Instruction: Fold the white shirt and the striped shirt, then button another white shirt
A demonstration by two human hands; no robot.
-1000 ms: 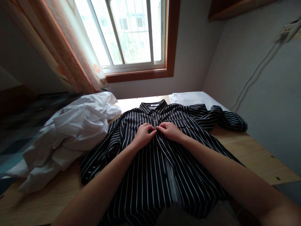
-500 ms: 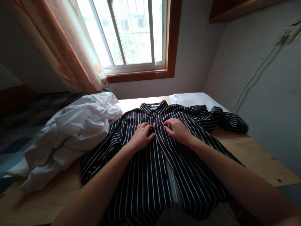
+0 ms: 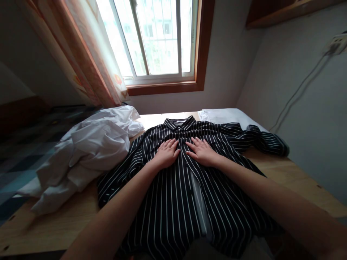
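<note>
A black shirt with white stripes (image 3: 170, 195) lies front up, its collar toward the window and its lower front parted. My left hand (image 3: 167, 153) rests flat on the chest, left of the button strip, fingers spread. Across the strip, my right hand (image 3: 201, 151) lies palm down with its fingers apart. Neither hand grips the cloth. The sleeve on the right is bent outward; the left one lies partly behind my left forearm.
Crumpled white cloth (image 3: 100, 144) is heaped on the left of the wooden table (image 3: 303, 180). White fabric (image 3: 227, 115) lies flat at the back right. Beyond are a curtain (image 3: 89, 54), a window and a wall with a cable (image 3: 295, 88).
Both hands have flattened onto the shirt, their fingers now stretched out rather than curled. The whole view has shifted slightly.
</note>
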